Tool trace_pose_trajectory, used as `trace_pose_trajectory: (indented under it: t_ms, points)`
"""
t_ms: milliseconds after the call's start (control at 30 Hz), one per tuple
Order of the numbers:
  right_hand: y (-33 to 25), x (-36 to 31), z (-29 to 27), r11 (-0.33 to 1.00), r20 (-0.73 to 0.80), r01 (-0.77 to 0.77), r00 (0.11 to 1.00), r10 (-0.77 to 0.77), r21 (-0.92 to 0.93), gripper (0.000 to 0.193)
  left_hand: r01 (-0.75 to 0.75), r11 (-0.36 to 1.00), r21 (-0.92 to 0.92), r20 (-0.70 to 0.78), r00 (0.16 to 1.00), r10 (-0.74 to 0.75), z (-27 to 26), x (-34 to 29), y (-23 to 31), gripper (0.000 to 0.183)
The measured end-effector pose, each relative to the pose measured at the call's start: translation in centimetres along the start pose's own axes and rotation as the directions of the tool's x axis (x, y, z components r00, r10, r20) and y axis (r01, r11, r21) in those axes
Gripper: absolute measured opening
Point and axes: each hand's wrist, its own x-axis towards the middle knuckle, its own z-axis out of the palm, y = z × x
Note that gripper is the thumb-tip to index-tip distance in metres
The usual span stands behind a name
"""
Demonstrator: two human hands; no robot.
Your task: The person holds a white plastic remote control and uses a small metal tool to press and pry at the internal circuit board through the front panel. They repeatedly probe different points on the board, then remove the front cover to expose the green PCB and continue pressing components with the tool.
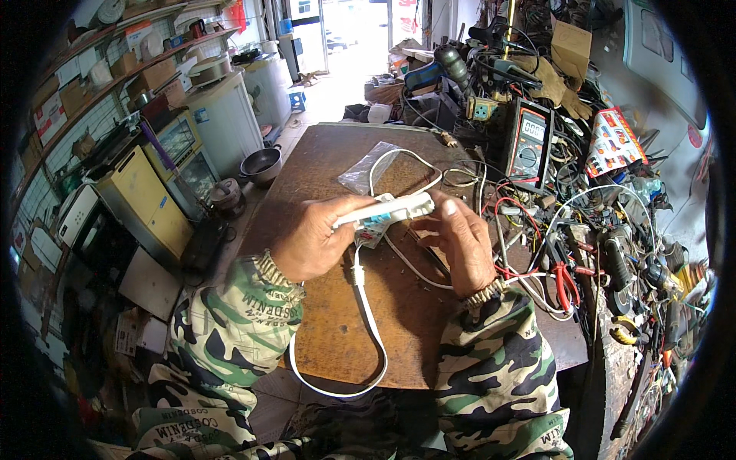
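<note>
My left hand (310, 238) is closed round one end of a white plastic power strip (414, 205), held up over the wooden table (414, 337). A blue-green patch shows on the strip's near side. At its other end is my right hand (464, 245), its fingers bent and apart with nothing visible between them; whether a fingertip touches the strip is hard to tell. A white cord (372, 326) loops from below the strip past the table's near edge. Further white cord (418, 157) curves behind. Beside it lies a clear plastic bag (366, 170).
On the right, a multimeter (529, 142) stands among tangled wires, red and black leads and hand tools. Pliers with red handles (566, 287) lie near my right sleeve. A dark pot (261, 163) and a yellow fridge (143, 201) stand left of the table.
</note>
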Motion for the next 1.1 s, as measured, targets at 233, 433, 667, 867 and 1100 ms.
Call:
trace_pose_trajectory:
  t_ms: [233,433,667,867,1100]
  points:
    - [-1.3,-0.6,0.2,0.964,0.211,-0.069,0.969,0.126,-0.256,0.03,-0.178,0.983,0.042,-0.006,0.984,0.178,0.1,0.2,0.8,0.033]
    - [-2.4,-0.7,0.1,0.972,0.286,-0.199,0.931,0.227,-0.125,0.034,-0.286,0.945,0.159,-0.188,0.931,0.314,0.5,0.3,0.4,0.041]
    - [-0.4,0.9,-2.5,0.884,-0.045,-0.06,0.995,0.091,0.463,0.037,0.127,0.991,-0.049,-0.166,0.977,-0.134,1.1,0.0,-3.2,0.043]
    - [-0.2,1.0,-2.9,0.921,-0.144,-0.001,0.988,0.061,0.389,0.036,0.09,0.949,0.302,-0.066,0.995,-0.073,2.2,-0.3,-1.5,0.07]
    - [-0.3,1.0,-2.2,0.946,-0.128,-0.018,0.99,0.062,0.323,0.043,0.131,0.907,0.401,-0.042,0.991,-0.125,2.6,-0.5,-1.6,0.071]
